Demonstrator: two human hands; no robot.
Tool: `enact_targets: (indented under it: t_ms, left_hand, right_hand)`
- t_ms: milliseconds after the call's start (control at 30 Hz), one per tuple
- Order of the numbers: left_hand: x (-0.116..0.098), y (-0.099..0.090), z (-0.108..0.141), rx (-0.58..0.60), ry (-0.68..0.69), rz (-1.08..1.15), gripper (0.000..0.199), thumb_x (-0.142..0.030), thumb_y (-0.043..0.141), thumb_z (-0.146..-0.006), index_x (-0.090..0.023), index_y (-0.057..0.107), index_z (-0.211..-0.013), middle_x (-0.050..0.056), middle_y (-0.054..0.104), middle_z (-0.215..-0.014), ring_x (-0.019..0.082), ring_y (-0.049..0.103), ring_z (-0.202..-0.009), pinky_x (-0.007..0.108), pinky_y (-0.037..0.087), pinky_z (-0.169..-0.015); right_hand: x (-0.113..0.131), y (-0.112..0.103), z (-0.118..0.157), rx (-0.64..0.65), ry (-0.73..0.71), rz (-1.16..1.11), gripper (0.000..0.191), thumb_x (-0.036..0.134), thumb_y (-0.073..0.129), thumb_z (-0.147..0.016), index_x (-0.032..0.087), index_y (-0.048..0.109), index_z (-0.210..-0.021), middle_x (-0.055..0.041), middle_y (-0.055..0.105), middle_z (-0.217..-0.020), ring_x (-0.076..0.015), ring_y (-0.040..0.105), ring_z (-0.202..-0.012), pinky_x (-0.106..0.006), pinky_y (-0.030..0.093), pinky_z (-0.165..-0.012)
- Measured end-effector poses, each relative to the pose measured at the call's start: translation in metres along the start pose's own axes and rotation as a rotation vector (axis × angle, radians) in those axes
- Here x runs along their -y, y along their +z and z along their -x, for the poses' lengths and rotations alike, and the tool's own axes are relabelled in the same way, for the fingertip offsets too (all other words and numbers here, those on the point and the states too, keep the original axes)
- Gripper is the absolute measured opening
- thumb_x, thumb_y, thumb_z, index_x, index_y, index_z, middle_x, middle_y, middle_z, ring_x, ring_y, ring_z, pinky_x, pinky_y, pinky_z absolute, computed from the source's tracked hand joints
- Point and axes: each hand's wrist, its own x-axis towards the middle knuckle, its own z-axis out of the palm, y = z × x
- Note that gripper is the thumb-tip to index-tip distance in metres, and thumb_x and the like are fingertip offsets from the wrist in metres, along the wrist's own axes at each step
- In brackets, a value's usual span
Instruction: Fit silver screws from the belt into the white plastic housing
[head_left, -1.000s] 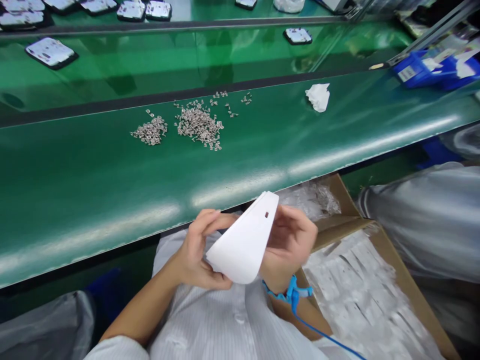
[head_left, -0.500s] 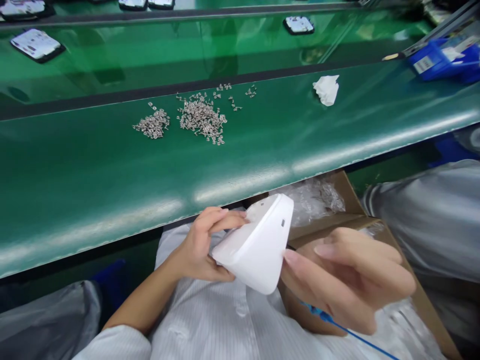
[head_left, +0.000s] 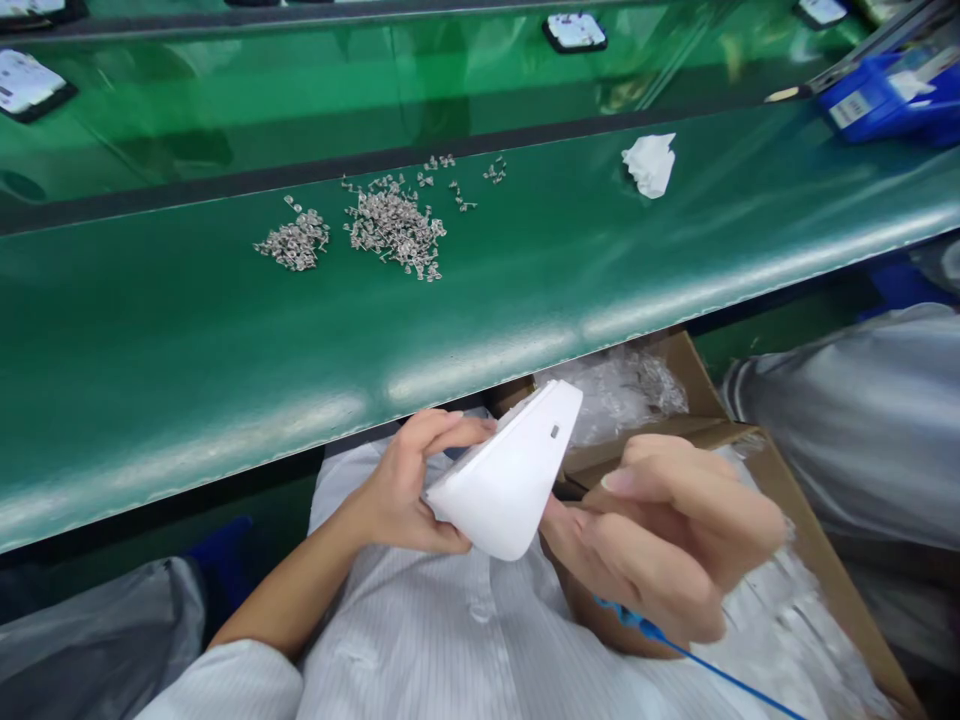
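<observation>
You hold a white plastic shell (head_left: 510, 480) in front of your chest, just below the near edge of the green belt (head_left: 225, 360); its long axis slants up to the right. Your left hand (head_left: 409, 485) pinches its left edge. Your right hand (head_left: 667, 535), half curled, perhaps touches its lower right side, having shifted slightly nearer since a moment ago

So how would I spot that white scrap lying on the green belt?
Start at the wide green belt running across in front of the person. Follow it right, past the two heaps of small metal parts. There, near the far edge, lies the crumpled white tissue: alone, soft and creased, unlike the shiny heaps or the smooth white casing in the hands.
</observation>
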Motion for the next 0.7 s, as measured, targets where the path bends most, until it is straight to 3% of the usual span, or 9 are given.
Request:
enact_targets:
  t_ms: [33, 200, 367, 500, 700]
  left_hand:
    - [0.0003, -0.0001, 0.0000, 0.002, -0.005, 0.007, 0.115, -0.033, 0.090, -0.067, -0.027, 0.018, -0.156, 0.017, 0.065, -0.127, 0.034, 0.065, -0.121, 0.054, 0.045, -0.102]
    - [0.0005, 0.0004, -0.0012, 0.004, 0.007, 0.013, 0.119, -0.037, 0.093, -0.064, -0.029, 0.019, -0.156, 0.015, 0.065, -0.128, 0.037, 0.065, -0.120, 0.053, 0.048, -0.099]
    - [0.0019, 0.0009, -0.0002, 0.006, 0.022, -0.048, 0.121, -0.029, 0.092, -0.061, -0.027, 0.018, -0.156, 0.015, 0.065, -0.127, 0.035, 0.065, -0.120, 0.053, 0.044, -0.101]
    - [0.0021, -0.0004, 0.0000, 0.007, 0.010, -0.014, 0.119, -0.031, 0.092, -0.063, -0.025, 0.019, -0.156, 0.017, 0.065, -0.127, 0.035, 0.064, -0.121, 0.050, 0.043, -0.100]
    - [0.0010, -0.0015, -0.0012, 0.011, 0.018, -0.047, 0.118, -0.029, 0.091, -0.064, -0.026, 0.018, -0.156, 0.015, 0.064, -0.129, 0.034, 0.065, -0.120, 0.050, 0.044, -0.100]
  right_hand:
    - [-0.0019, 0.0003, 0.0005, -0.018, -0.060, 0.010, 0.024, 0.015, 0.080, -0.073, 0.022, 0.058, -0.069, -0.0005, 0.052, -0.089, -0.0091, 0.042, -0.060, -0.032, 0.030, -0.058]
    - [-0.0025, -0.0020, -0.0024, 0.013, -0.073, 0.010, 0.025, 0.010, 0.076, -0.075, 0.020, 0.054, -0.067, -0.0007, 0.049, -0.085, -0.0102, 0.043, -0.063, -0.031, 0.032, -0.057]
    - [0.0011, -0.0062, -0.0070, 0.265, -0.087, 0.038, 0.019, 0.005, 0.073, -0.076, 0.023, 0.067, -0.074, -0.0011, 0.052, -0.094, -0.0120, 0.052, -0.077, -0.032, 0.041, -0.066]
    - [-0.0036, -0.0024, -0.0064, 0.093, -0.093, -0.039, 0.026, 0.008, 0.074, -0.075, 0.019, 0.052, -0.066, -0.0026, 0.052, -0.092, -0.0122, 0.048, -0.070, -0.032, 0.037, -0.060]
    - [-0.0023, 0.0013, -0.0080, 0.132, -0.141, 0.006, 0.017, 0.009, 0.071, -0.080, 0.021, 0.062, -0.071, -0.0040, 0.051, -0.090, -0.0136, 0.050, -0.072, -0.032, 0.041, -0.060]
